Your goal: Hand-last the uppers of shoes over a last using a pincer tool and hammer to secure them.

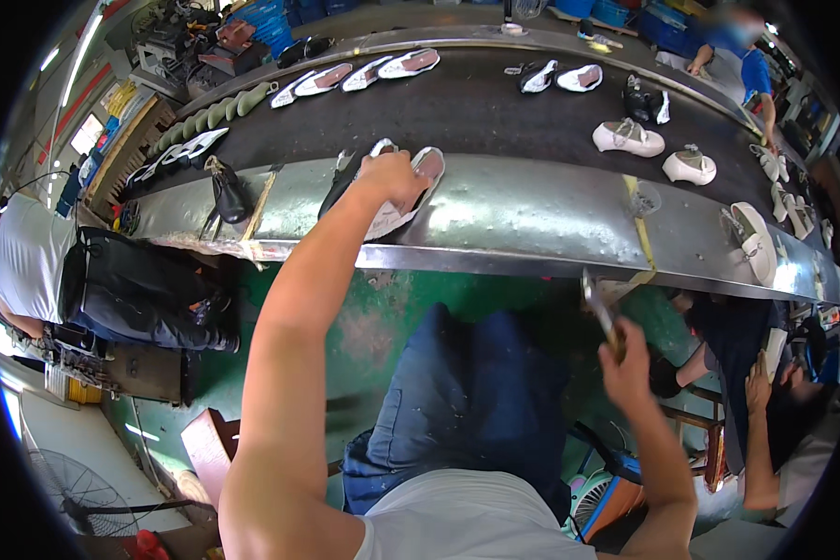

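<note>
My left hand (392, 179) reaches forward to the metal ledge, its fingers closed on a white shoe (389, 220) with a pinkish-brown insole. A second white shoe part shows just beyond the fingers, and a black shoe (339, 183) lies against the left side of the hand. How the fingers grip is partly hidden by the back of the hand. Lower down on the right, over the floor, my right hand (627, 362) is wrapped round a hand tool (599, 303) with a shiny metal head and a brownish handle. The tool points up toward the ledge; its exact kind is unclear.
Beyond the ledge (523, 210) runs a dark conveyor belt (439, 103) bearing several white and black shoes. A black shoe (229, 191) and a white shoe (754, 243) lie on the ledge. Co-workers stand left, right and across; a fan (75, 495) stands lower left.
</note>
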`<state>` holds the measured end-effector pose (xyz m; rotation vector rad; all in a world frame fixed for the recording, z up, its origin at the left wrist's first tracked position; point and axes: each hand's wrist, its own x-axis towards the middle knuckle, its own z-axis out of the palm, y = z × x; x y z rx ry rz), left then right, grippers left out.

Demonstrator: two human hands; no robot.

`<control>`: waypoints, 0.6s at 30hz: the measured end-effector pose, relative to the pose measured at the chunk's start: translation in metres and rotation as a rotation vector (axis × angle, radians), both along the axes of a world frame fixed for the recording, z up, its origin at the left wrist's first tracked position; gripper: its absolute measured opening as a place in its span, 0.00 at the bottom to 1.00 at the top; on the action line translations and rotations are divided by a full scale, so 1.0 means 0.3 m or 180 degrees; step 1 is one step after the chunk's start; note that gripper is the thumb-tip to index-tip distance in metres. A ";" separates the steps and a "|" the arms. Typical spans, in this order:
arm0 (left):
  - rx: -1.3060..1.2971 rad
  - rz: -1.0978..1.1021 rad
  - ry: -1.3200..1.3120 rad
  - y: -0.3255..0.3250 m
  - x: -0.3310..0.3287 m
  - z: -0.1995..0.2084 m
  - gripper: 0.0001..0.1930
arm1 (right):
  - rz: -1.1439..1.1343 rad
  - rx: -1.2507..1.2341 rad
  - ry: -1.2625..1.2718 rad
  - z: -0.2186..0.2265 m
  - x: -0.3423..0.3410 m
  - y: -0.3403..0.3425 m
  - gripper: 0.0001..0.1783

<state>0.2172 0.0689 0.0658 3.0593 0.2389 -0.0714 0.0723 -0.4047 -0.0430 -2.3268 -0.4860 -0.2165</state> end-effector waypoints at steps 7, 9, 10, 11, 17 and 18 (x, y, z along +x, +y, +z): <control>-0.1083 -0.0059 0.0541 0.014 0.116 -0.004 0.39 | 0.0044 0.1326 0.3130 -0.126 -0.363 -0.002 0.16; -0.1583 -0.0436 -0.0273 -0.055 -0.009 0.019 0.37 | 0.0040 0.1498 0.3010 -0.130 -0.404 0.010 0.16; -0.1803 -0.0808 -0.0355 -0.108 -0.107 0.060 0.39 | 0.0062 0.1639 0.2838 -0.127 -0.413 0.023 0.16; -0.1745 -0.1115 -0.0795 -0.138 -0.199 0.043 0.39 | 0.0057 0.1640 0.2889 -0.125 -0.409 0.035 0.16; -0.5063 -0.0599 -0.0642 -0.426 -0.727 -0.266 0.42 | 0.0432 0.1573 0.2960 -0.044 -0.419 0.074 0.15; -0.5547 -0.0490 -0.0516 -0.469 -0.791 -0.343 0.43 | 0.0403 0.1519 0.3064 -0.025 -0.432 0.071 0.15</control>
